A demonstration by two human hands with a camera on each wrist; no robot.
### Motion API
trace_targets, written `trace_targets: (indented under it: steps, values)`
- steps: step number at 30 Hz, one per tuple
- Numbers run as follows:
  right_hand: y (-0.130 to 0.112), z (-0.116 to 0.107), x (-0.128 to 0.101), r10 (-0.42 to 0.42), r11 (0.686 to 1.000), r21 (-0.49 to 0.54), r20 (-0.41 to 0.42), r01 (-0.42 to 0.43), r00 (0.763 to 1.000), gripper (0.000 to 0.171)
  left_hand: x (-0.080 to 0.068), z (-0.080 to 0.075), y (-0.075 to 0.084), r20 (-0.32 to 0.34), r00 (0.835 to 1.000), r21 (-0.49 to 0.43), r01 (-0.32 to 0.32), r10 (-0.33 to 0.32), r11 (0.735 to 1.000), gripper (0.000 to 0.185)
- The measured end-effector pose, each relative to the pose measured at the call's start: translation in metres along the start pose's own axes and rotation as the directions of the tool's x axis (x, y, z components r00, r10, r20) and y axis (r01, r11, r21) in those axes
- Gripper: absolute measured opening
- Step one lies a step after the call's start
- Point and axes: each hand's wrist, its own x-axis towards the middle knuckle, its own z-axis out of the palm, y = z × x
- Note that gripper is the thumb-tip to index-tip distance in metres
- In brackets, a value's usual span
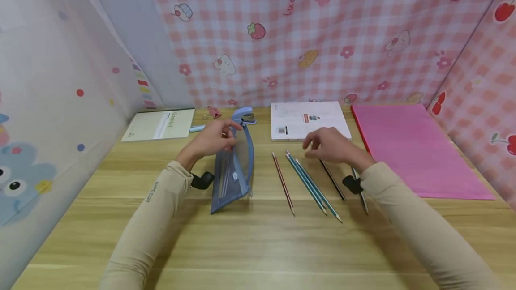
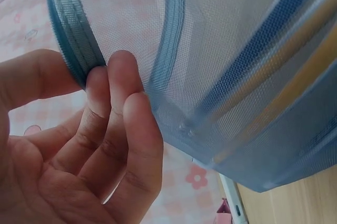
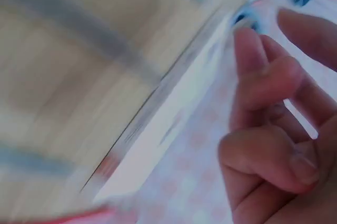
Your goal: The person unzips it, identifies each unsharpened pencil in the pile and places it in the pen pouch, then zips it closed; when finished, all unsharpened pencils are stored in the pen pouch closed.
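Your left hand holds up a mesh pencil pouch; your right hand hovers empty over the pencils.

Nearest you, your right wrist view is too blurred to show more than loosely curled fingers. Your right hand hangs just above the row of pencils, gripping nothing, and hides the top of the black one. Your left hand pinches the upper rim of the blue pouch, which stands upright on the wooden table; the pencils inside show only dimly through the mesh. A white booklet lies beyond.

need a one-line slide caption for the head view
Left hand holds a blue mesh pencil pouch upright on the wooden desk; right hand hovers empty over loose pencils.
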Motion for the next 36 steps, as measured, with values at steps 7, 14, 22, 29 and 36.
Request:
trace_targets:
  steps: [7, 14, 22, 29, 36]
  values:
    - [0.035, 0.006, -0.038, 0.024, 0.991, -0.134, 0.029, -0.02, 0.999, 0.009, 0.003, 0.003, 0.0, 0.003, 1.0, -0.019, -0.005, 0.005, 1.0, 0.041]
    - [0.025, 0.031, -0.046, 0.074, 0.976, -0.206, 0.01, -0.07, 0.997, 0.013, 0.003, 0.003, -0.003, 0.001, 1.0, -0.004, -0.013, 0.013, 1.0, 0.04]
    - [0.019, 0.032, -0.044, 0.111, 0.957, -0.259, -0.077, -0.128, 0.991, 0.013, 0.003, 0.004, 0.0, 0.005, 1.0, 0.001, -0.018, 0.018, 1.0, 0.042]
    - [0.016, 0.022, -0.039, 0.094, 0.995, -0.016, -0.041, -0.095, 0.995, 0.011, 0.002, 0.005, 0.0, 0.0, 1.0, -0.001, -0.014, 0.014, 1.0, 0.042]
    - [-0.01, 0.021, -0.026, 0.058, 0.771, 0.629, 0.089, -0.102, 0.994, 0.03, 0.001, 0.004, 0.001, 0.001, 1.0, -0.017, -0.005, 0.005, 1.0, 0.041]
